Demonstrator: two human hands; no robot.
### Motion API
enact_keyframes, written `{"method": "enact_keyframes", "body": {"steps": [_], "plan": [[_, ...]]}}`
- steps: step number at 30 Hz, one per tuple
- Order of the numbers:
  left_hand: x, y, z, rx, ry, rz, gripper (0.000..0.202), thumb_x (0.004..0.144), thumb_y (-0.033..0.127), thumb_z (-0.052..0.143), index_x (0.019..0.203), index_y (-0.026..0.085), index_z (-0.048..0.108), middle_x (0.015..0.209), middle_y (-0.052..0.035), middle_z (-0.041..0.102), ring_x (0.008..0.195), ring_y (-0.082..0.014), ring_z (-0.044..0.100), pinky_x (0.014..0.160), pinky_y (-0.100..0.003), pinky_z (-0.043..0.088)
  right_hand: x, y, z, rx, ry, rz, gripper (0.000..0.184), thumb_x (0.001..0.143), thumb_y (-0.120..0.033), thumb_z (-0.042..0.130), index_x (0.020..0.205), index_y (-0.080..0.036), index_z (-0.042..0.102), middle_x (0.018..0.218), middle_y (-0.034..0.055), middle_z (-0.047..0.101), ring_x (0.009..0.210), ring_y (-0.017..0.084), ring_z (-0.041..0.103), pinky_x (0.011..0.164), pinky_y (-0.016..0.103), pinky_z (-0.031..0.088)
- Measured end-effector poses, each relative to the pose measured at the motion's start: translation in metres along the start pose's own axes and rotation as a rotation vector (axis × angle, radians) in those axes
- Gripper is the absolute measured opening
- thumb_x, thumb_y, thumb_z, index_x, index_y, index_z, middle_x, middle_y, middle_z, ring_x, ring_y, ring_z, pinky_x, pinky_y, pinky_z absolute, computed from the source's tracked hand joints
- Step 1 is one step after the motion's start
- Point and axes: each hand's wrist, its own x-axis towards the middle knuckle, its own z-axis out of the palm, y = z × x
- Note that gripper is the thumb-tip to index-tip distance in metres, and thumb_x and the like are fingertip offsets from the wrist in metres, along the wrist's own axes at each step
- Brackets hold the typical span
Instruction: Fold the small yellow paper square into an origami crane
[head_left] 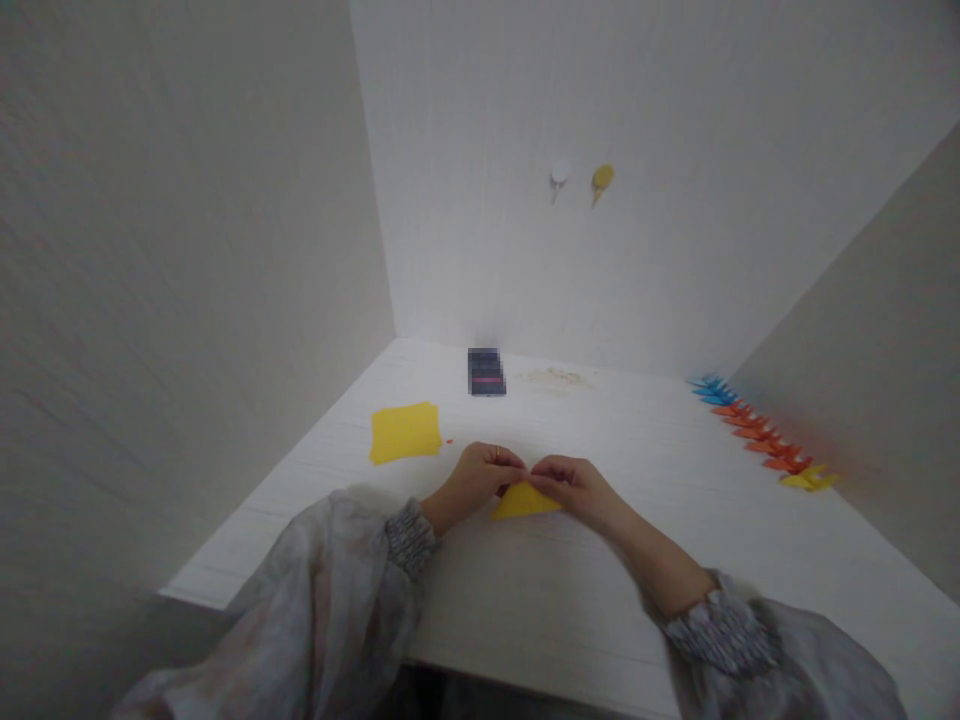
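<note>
A folded yellow paper triangle (pixel 527 500) is held low over the white table, its wide edge toward me. My left hand (pixel 491 470) pinches it near its top from the left, with a ring on one finger. From the other side my right hand (pixel 568 482) grips the same paper near the top, the fingertips of both hands almost meeting. The fingers partly cover the upper part of the paper. Left of my hands lie yellow paper sheets (pixel 406 433), with a tiny orange scrap (pixel 449 441) beside them.
A row of folded paper figures, blue (pixel 714 389), orange (pixel 765 440) and yellow (pixel 810 480), runs along the table's right side. A dark phone-like object (pixel 486 372) lies near the back wall. White (pixel 559 174) and yellow (pixel 602 179) hooks are on that wall. Walls enclose both sides.
</note>
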Motion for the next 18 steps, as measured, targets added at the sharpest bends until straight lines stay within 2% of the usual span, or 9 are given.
{"method": "enact_keyframes", "body": {"steps": [6,11,18], "plan": [[-0.0032,0.0047,0.0026,-0.050,-0.010,-0.066,0.012,0.055,0.021,0.062,0.059,0.010,0.060,0.046,0.0023,0.052,0.041,-0.0057,0.046,0.043,-0.018,0.035,0.0007,0.0061,0.0025,-0.006,-0.002,-0.031,0.019,0.068,-0.033,0.056,0.065,-0.015,0.056,0.056,-0.0015,0.050,0.050,0.009,0.041,0.046,0.021,0.030],[-0.0042,0.0068,0.0043,-0.065,-0.019,-0.070,0.011,0.060,0.022,0.058,0.058,0.010,0.057,0.045,0.0024,0.052,0.040,-0.0055,0.046,0.042,-0.018,0.036,0.0013,0.0059,0.0035,0.106,0.027,0.035,0.015,0.066,-0.030,0.056,0.061,-0.016,0.053,0.054,-0.0022,0.050,0.048,0.009,0.042,0.046,0.021,0.030],[-0.0023,0.0028,-0.0010,0.129,-0.085,-0.007,0.017,0.061,0.027,0.059,0.066,0.011,0.060,0.056,-0.0008,0.058,0.048,-0.0085,0.053,0.048,-0.021,0.043,0.0010,0.0047,0.0060,0.124,0.047,0.065,0.013,0.062,-0.028,0.057,0.058,-0.016,0.053,0.051,-0.0032,0.048,0.047,0.008,0.040,0.045,0.021,0.028]]}}
